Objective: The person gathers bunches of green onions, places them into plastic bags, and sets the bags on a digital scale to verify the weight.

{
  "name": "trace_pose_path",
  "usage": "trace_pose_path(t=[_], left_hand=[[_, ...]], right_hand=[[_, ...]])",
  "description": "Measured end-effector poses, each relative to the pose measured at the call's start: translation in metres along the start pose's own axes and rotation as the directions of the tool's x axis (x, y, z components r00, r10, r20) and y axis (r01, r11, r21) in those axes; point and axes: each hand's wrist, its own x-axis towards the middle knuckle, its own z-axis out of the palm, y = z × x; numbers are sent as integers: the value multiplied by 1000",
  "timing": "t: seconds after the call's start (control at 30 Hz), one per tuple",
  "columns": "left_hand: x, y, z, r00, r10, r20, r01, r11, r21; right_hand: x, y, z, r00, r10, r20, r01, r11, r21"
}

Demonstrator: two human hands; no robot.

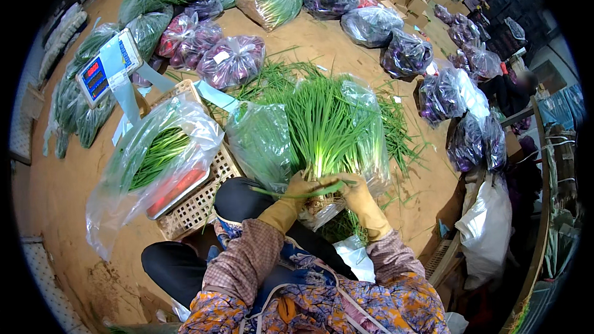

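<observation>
A large bunch of scallions (pixel 322 124) stands before me, green leaves fanning away and pale root ends toward me. My left hand (pixel 299 190), in a yellow glove, is closed at the left of the stalks near the roots. A flat green strand (pixel 309 194) crosses in front of the root ends. Its right part is pinched by my gloved right hand (pixel 356 190); how the strand passes behind the fingers is hidden. Clear plastic bags of greens (pixel 263 139) flank the bunch on the left, with more bagged stalks (pixel 366 125) on the right.
At left, a scale with a display (pixel 102 74) stands by a beige plastic crate (pixel 192 207), which bears an open bag of greens (pixel 158 158). Bags of purple produce (pixel 232 62) lie around the floor. Loose leaves (pixel 399 130) are scattered nearby. Another person (pixel 513 89) is at far right.
</observation>
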Motion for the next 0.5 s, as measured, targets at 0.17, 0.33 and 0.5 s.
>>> trace_pose_path(t=[0.17, 0.33, 0.5], left_hand=[[-4, -5, 0, 998, -20, 60, 27, 991, -132], [8, -15, -7, 1000, -21, -5, 20, 988, -151], [4, -10, 4, 998, 15, 67, -17, 999, 30]], right_hand=[[-27, -14, -30, 938, 346, 36, -332, 862, 383], [-68, 14, -97, 888, 429, -166, -373, 883, 284], [-77, 22, -88, 735, 673, -79, -236, 145, -961]])
